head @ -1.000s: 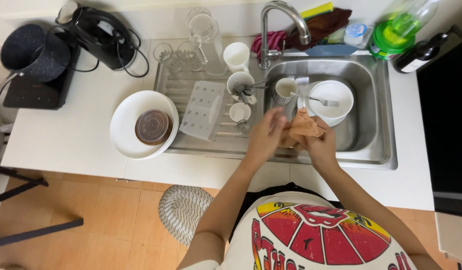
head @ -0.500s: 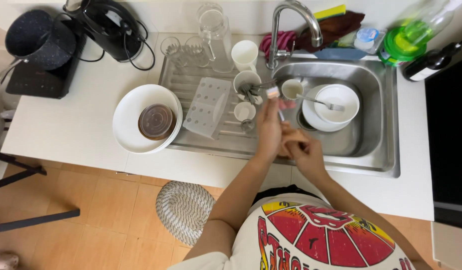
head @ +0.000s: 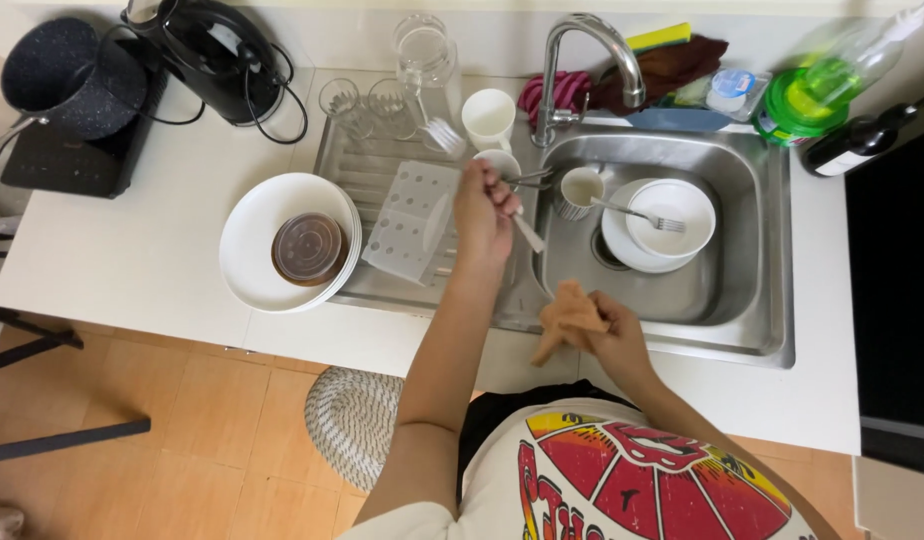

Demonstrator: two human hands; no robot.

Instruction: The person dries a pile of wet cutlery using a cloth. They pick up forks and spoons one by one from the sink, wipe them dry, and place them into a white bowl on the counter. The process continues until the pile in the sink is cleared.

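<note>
Cutlery, a slim piece with a pale handle, is clenched in the left hand over the ribbed steel draining board just left of the sink; its tip cannot be made out. The right hand is closed around a crumpled orange-brown cloth, soft and folded, at the near rim of that sink.

Inside the brushed steel basin lie a round white plate and bowl with a metal fork resting across them, and a white mug beside them. A curved chrome tap arches over the basin's far edge. On the draining board to the left of the sink stand clear drinking glasses, a glass jug, a white cup and a white perforated plastic cutlery holder. Farther left of the sink, on the white tabletop, sits a stack of round white plates carrying a brown round lid. A green bottle stands at the sink's far right corner.
</note>
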